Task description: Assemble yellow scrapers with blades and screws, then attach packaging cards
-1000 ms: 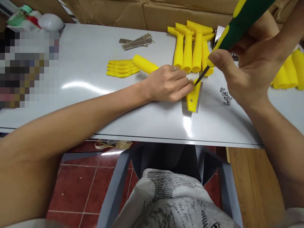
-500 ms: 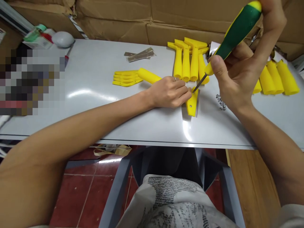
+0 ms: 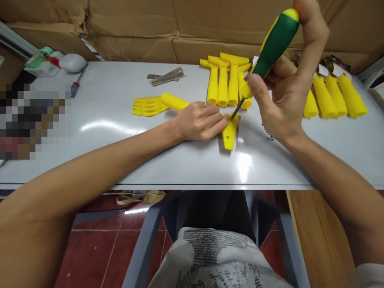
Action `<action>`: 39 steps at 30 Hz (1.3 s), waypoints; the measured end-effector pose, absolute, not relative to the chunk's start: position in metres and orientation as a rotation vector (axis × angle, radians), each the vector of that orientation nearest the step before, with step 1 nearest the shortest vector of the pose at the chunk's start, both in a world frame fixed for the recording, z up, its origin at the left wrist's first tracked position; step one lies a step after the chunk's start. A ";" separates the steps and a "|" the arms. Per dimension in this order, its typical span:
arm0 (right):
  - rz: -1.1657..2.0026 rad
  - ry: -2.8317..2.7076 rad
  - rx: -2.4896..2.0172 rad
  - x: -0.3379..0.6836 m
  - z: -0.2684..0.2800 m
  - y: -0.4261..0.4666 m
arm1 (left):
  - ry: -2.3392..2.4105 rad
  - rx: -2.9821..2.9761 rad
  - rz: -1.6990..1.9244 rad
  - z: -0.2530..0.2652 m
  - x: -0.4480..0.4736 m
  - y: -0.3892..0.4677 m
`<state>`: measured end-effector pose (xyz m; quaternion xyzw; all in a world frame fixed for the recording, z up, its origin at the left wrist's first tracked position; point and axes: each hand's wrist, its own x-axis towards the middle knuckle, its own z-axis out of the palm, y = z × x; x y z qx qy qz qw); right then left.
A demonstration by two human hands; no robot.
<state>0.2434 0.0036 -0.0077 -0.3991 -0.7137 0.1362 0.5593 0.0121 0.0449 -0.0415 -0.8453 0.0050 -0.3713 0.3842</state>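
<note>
The left hand (image 3: 199,122) is closed around a yellow plastic T-shaped scraper (image 3: 228,136), which lies on the glossy white tabletop (image 3: 168,168) near its front edge, a thin metal blade (image 3: 237,132) along its head. The right hand (image 3: 282,96) grips a green-and-yellow screwdriver (image 3: 274,42), its tip on the scraper's head beside the left fingertips. Small silver screws (image 3: 270,138) lie partly hidden by the right wrist. Behind stand overlapping yellow plastic handles (image 3: 223,82). The white shirt (image 3: 219,252) carries dense lines of black print, too small to read; the screwdriver's visible grip is plain green and yellow.
</note>
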 end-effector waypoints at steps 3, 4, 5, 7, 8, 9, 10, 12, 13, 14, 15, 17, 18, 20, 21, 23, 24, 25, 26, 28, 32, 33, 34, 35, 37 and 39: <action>0.139 -1.687 -0.719 0.242 -0.012 0.014 | 0.009 -2.169 -0.988 -0.040 0.012 0.043; 0.112 -1.697 -0.667 0.242 -0.013 0.017 | 0.016 -2.174 -0.986 -0.040 0.012 0.043; 0.102 -1.705 -0.638 0.243 -0.014 0.020 | 0.019 -2.176 -0.976 -0.039 0.012 0.042; 0.118 -1.715 -0.632 0.243 -0.016 0.026 | 0.023 -2.176 -0.949 -0.037 0.012 0.041; 0.129 -1.714 -0.621 0.244 -0.017 0.028 | 0.021 -2.173 -0.941 -0.036 0.012 0.041; 0.133 -1.698 -0.589 0.243 -0.018 0.031 | 0.017 -2.168 -0.939 -0.036 0.012 0.040; 0.132 -1.676 -0.551 0.243 -0.019 0.032 | 0.014 -2.161 -0.941 -0.035 0.013 0.040; 0.139 -1.648 -0.508 0.242 -0.021 0.034 | 0.016 -2.145 -0.957 -0.035 0.014 0.040; 0.143 -1.643 -0.500 0.241 -0.021 0.035 | 0.019 -2.140 -0.969 -0.035 0.014 0.039; 0.137 -1.637 -0.495 0.240 -0.020 0.035 | 0.021 -2.137 -0.978 -0.035 0.015 0.039; 0.118 -1.623 -0.489 0.240 -0.020 0.034 | 0.022 -2.136 -0.983 -0.035 0.015 0.038; 0.084 -1.587 -0.498 0.239 -0.018 0.033 | 0.023 -2.133 -0.986 -0.033 0.016 0.037; 0.073 -1.561 -0.505 0.238 -0.017 0.033 | 0.024 -2.131 -0.986 -0.033 0.016 0.037; 0.067 -1.545 -0.519 0.237 -0.017 0.035 | 0.028 -2.128 -0.991 -0.031 0.016 0.036; 0.062 -1.548 -0.521 0.236 -0.018 0.036 | 0.025 -2.128 -0.992 -0.031 0.016 0.035; 0.026 -1.544 -0.512 0.235 -0.020 0.039 | 0.013 -2.127 -0.977 -0.030 0.015 0.035; 0.012 -1.547 -0.518 0.234 -0.020 0.039 | 0.009 -2.130 -0.959 -0.030 0.015 0.035; 0.003 -1.537 -0.523 0.233 -0.020 0.039 | 0.006 -2.133 -0.939 -0.031 0.015 0.035; 0.000 -1.527 -0.522 0.232 -0.020 0.039 | 0.004 -2.138 -0.923 -0.031 0.014 0.036; 0.012 -1.522 -0.497 0.230 -0.018 0.036 | 0.010 -2.150 -0.916 -0.032 0.013 0.036; 0.050 -1.540 -0.428 0.234 -0.016 0.033 | 0.002 -2.139 -0.915 -0.035 0.013 0.038; 0.054 -1.567 -0.445 0.236 -0.016 0.032 | -0.009 -2.132 -0.909 -0.036 0.013 0.039; 0.061 -1.599 -0.482 0.239 -0.016 0.030 | -0.017 -2.126 -0.910 -0.036 0.013 0.039; 0.066 -1.621 -0.521 0.242 -0.015 0.027 | -0.018 -2.125 -0.921 -0.037 0.014 0.039; 0.119 -1.681 -0.613 0.247 -0.013 0.019 | -0.001 -2.130 -0.952 -0.036 0.014 0.039; 0.212 -1.696 -0.675 0.249 -0.010 0.012 | 0.017 -2.137 -0.965 -0.035 0.014 0.039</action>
